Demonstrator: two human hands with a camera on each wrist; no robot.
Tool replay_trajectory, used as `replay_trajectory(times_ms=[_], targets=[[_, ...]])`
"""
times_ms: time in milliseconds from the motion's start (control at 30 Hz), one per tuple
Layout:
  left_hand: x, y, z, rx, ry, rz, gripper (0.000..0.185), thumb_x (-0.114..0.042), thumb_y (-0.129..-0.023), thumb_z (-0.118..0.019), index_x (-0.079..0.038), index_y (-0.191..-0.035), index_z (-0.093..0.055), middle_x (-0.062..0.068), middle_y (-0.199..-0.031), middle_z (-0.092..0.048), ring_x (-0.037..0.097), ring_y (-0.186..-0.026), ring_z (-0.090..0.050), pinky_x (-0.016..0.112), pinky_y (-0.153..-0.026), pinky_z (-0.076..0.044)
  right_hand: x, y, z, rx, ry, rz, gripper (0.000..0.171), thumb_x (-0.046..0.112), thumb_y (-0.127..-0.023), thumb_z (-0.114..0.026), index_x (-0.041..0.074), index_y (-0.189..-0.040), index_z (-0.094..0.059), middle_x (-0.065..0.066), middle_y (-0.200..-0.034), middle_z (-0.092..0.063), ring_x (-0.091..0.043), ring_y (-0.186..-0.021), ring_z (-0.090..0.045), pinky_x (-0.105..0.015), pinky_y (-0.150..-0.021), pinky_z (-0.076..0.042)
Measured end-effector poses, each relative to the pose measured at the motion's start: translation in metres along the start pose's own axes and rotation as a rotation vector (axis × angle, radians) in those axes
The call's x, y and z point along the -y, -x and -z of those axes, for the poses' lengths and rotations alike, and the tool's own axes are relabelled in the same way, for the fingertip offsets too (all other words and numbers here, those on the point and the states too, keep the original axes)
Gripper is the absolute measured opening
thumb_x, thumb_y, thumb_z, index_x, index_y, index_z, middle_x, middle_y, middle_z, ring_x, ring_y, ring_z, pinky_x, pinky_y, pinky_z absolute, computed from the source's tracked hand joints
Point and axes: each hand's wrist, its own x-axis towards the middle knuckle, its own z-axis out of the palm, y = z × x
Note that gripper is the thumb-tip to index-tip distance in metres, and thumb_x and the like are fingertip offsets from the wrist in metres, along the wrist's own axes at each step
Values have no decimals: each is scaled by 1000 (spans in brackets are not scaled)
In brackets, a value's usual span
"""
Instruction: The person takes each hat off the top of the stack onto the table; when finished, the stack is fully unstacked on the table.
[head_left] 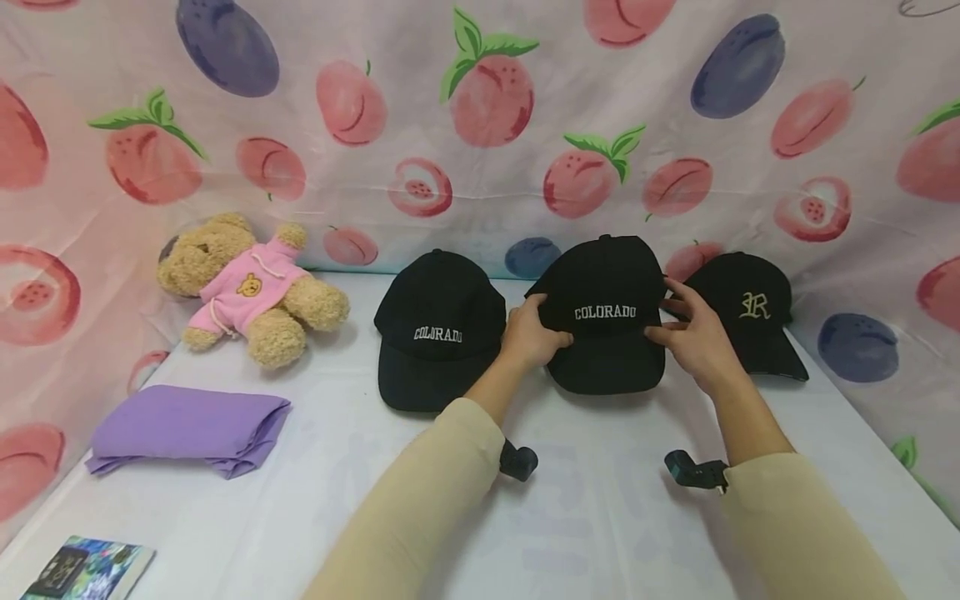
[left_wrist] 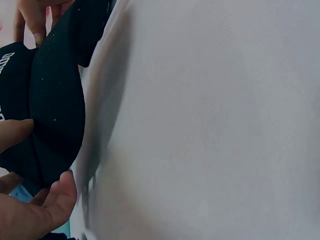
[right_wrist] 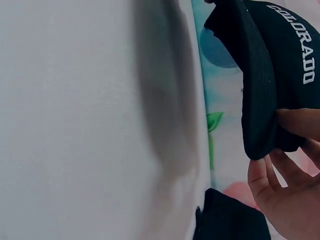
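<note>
Covering the far side and both flanks, a fruit-print cloth [head_left: 480, 108] hangs as backdrop, pink peaches and purple plums on pale pink. Below it, white table surface [head_left: 585, 517] takes up the near field; in both wrist views it fills most of the frame.

Both arms enter from the near edge in beige sleeves [head_left: 420, 508], each with a small black wrist mount.

Three black caps in a row at the back of the table. Middle cap [head_left: 606, 312], lettered COLORADO in white, is held between both hands, brim toward the viewer. Wrist views show its brim lifted off the table surface; whether the crown rests on anything I cannot tell. Left hand [head_left: 531, 335] grips the cap's left side where brim meets crown, thumb on top of the brim, fingers curled underneath. Right hand [head_left: 693, 337] holds the right side, thumb on the brim edge, fingers spread against the crown and partly open. So: both hands clamped on the same cap, left firmly, right more loosely.

Left cap [head_left: 438, 329], also COLORADO, lies flat, just beside the left wrist. Right cap [head_left: 753, 312], with a gold ornate letter R, lies behind the right hand, partly hidden by it.

Folded purple cloth [head_left: 187, 429] lies at the left. Teddy bear [head_left: 251, 287] in a pink hoodie sits behind it, leaning against the backdrop. Small booklet [head_left: 86, 571] with a colourful cover at the near left corner, cut off by the frame.
</note>
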Motion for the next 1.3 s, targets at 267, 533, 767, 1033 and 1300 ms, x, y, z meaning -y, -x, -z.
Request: replay_trajectory(times_ms=[267,533,767,1033,1300], targets=[[3,0,-10,-2,22,7,79,-14,-86,-82,-11,-156,-44,19,-151,-47,32,-137,-50,42,-115,-44,-8,-2,-8,40,-22,-37,100,13,-93,-75,16,-168,-8,-27,-167,-26,-48,-140,-42,-60,-111,-42],[4,-2,-11,-8,19,23,83,-11,-82,-85,-12,-155,-46,19,-149,-48,33,-134,-52,42,-113,-46,-14,-4,-16,64,-2,-14,106,20,-90,-81,18,-168,-9,-25,-168,-23,-51,-139,-43,-66,-110,-41],[0,-3,-25,-34,-58,33,82,-14,-85,-85,-16,-156,-44,18,-148,-48,33,-131,-54,43,-110,-48,-24,-5,-19,48,23,9,112,23,-87,-84,15,-167,-7,-28,-167,-22,-55,-141,-39,-67,-113,-37],[-1,-7,-33,-57,-67,11,85,-11,-85,-83,-16,-158,-41,17,-152,-47,31,-137,-51,41,-114,-45,-28,-11,-20,-10,60,6,115,24,-86,-85,10,-167,-5,-29,-167,-22,-49,-153,-24,-70,-119,-24],[-2,-11,-40,62,-4,-52,90,-6,-85,-79,-14,-162,-33,14,-162,-40,28,-149,-40,40,-121,-38,-36,-19,-15,-43,115,-69,116,31,-89,-82,4,-166,1,-31,-168,-16,-50,-155,-19,-68,-121,-21]])
